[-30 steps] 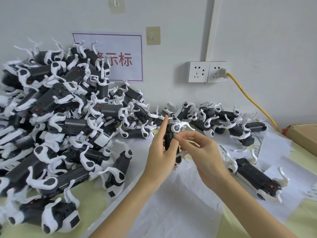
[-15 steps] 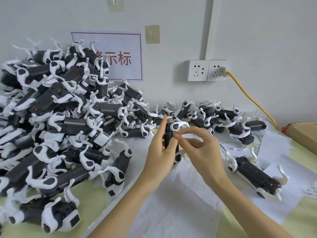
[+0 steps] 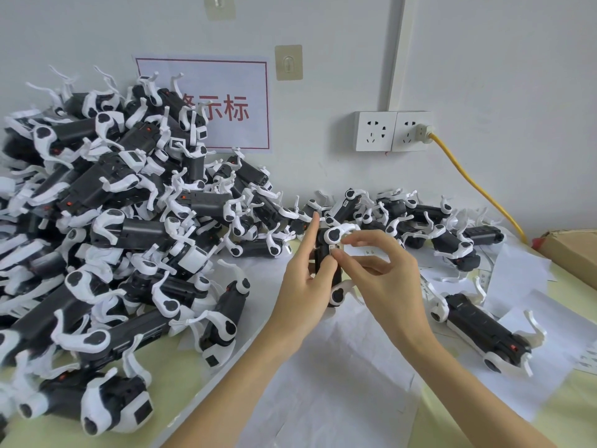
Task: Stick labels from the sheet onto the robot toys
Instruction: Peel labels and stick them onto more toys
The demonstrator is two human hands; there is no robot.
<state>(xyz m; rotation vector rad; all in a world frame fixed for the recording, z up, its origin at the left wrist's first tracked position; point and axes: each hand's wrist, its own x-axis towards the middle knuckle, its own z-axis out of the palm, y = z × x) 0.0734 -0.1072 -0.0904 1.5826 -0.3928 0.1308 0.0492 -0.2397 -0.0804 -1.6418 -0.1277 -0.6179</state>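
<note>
Here we hold one robot toy (image 3: 326, 270) upright above the table (image 3: 168, 376) in the left hand (image 3: 303, 286), thumb curled round it and forefinger straight. The right hand (image 3: 384, 279) pinches a small label (image 3: 334, 248) against its upper body. A slanted press could leave it crooked or creased.

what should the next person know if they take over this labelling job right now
Left hand grips a black robot toy with white legs, held upright, index finger straight.
Right hand pinches a small white label against the toy's body; it is not pressed flat yet.
A large heap of black-and-white robot toys lies left, a smaller row by the wall, and one lone toy to the right.
White paper sheets cover the table.
Which toys are already labelled cannot be told.
</note>
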